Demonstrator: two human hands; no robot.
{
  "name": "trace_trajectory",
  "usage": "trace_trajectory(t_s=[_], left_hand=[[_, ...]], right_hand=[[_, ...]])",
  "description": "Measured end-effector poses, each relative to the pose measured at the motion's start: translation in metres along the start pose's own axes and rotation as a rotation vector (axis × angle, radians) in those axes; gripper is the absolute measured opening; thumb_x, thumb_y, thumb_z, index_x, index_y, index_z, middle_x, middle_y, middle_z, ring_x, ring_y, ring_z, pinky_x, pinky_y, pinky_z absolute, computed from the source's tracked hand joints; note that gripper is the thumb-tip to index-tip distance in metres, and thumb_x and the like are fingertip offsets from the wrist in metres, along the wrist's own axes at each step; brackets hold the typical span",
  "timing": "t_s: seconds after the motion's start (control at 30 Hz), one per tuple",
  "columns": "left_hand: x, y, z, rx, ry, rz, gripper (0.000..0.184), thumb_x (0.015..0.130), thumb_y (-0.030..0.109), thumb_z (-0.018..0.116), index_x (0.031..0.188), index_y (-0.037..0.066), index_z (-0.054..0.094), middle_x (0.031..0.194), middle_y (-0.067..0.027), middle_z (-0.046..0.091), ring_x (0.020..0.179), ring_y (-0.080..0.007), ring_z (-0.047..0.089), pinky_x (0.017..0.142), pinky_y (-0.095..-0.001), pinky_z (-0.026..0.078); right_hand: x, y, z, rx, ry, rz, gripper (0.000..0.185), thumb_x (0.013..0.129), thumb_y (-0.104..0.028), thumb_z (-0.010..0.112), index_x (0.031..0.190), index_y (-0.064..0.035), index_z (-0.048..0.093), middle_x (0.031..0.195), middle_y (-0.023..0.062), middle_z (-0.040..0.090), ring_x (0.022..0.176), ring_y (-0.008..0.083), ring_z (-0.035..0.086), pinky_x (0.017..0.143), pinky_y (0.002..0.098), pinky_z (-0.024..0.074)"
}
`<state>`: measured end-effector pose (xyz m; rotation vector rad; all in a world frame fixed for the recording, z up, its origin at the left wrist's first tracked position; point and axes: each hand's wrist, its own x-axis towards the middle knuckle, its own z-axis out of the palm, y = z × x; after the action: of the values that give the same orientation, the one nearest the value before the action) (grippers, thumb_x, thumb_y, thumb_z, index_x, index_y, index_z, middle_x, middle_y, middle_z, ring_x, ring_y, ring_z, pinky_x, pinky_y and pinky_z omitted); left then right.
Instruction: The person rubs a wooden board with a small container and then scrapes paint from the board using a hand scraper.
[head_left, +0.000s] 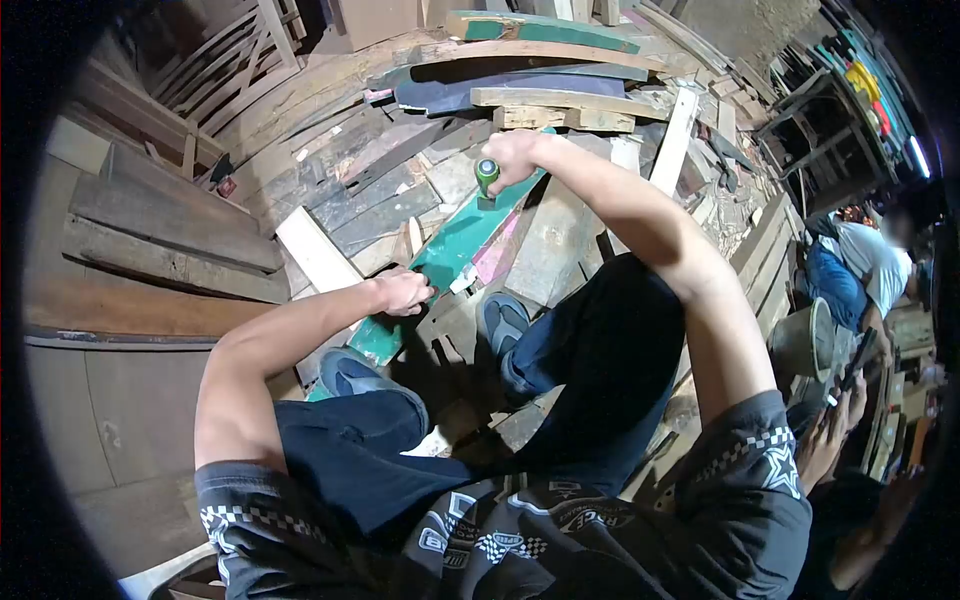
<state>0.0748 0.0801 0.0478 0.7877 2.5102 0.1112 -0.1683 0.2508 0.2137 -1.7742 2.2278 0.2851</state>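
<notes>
A long green board (452, 245) lies slanted between my feet, with pink at its right edge. My right hand (512, 158) is closed round a tool with a green handle (487, 174), whose lower end meets the upper part of the board. Lower down, my left hand (404, 291) rests at the board's left edge with its fingers curled; whether it grips the board or something small is hidden.
Stacked planks (560, 98) lie ahead, with wood scraps around my feet. Dark boards (170, 235) lean at the left. On the right are a bucket (803, 340), a seated person (860, 265) and another person's hands (835, 430).
</notes>
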Motion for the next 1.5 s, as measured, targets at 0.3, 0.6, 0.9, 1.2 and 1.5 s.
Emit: trace_trajectory(t_s=[0.3, 0.6, 0.9, 1.2, 1.5], left_hand=[[-0.002, -0.001, 0.0, 0.07, -0.007, -0.02, 0.047, 0.081, 0.033, 0.067, 0.115, 0.003, 0.056, 0.095, -0.0201, 0.063, 0.095, -0.0367, 0.064, 0.082, -0.0451, 0.051], [0.002, -0.005, 0.003, 0.075, -0.03, -0.015, 0.03, 0.081, 0.031, 0.066, 0.102, 0.01, 0.06, 0.091, -0.0156, 0.063, 0.089, -0.0344, 0.065, 0.078, -0.0458, 0.052], [0.001, -0.003, 0.003, 0.118, -0.052, -0.017, 0.032, 0.082, 0.031, 0.066, 0.102, 0.007, 0.059, 0.098, -0.0161, 0.06, 0.093, -0.0349, 0.064, 0.08, -0.0465, 0.051], [0.001, -0.002, 0.001, 0.127, 0.016, -0.015, 0.022, 0.085, 0.023, 0.055, 0.092, 0.003, 0.061, 0.091, -0.0162, 0.063, 0.089, -0.0341, 0.065, 0.075, -0.0457, 0.052], [0.004, 0.013, -0.018, 0.174, -0.018, -0.039, 0.025, 0.08, 0.021, 0.062, 0.098, 0.003, 0.061, 0.091, -0.0164, 0.064, 0.09, -0.0341, 0.066, 0.075, -0.0466, 0.054]], right_hand=[[0.006, 0.005, 0.006, 0.026, -0.001, -0.036, 0.056, 0.064, -0.049, 0.077, 0.097, -0.0042, 0.07, 0.099, 0.0215, 0.069, 0.093, 0.0376, 0.066, 0.081, 0.0449, 0.0547], [0.006, 0.005, 0.004, 0.035, -0.037, -0.04, 0.049, 0.065, -0.046, 0.077, 0.094, -0.0071, 0.072, 0.095, 0.0195, 0.07, 0.09, 0.0356, 0.068, 0.077, 0.0459, 0.0554], [0.008, 0.007, 0.008, 0.049, -0.026, -0.038, 0.048, 0.064, -0.044, 0.078, 0.094, -0.007, 0.072, 0.094, 0.019, 0.07, 0.088, 0.0359, 0.068, 0.076, 0.0451, 0.0553], [0.0, 0.001, 0.004, 0.012, 0.054, -0.06, 0.036, 0.069, -0.04, 0.077, 0.09, -0.0107, 0.073, 0.084, 0.0189, 0.07, 0.08, 0.0359, 0.067, 0.072, 0.0442, 0.0541], [0.004, -0.006, -0.003, -0.015, 0.043, -0.051, 0.049, 0.067, -0.047, 0.077, 0.094, -0.0064, 0.071, 0.095, 0.0202, 0.07, 0.088, 0.0371, 0.067, 0.077, 0.0448, 0.0541]])
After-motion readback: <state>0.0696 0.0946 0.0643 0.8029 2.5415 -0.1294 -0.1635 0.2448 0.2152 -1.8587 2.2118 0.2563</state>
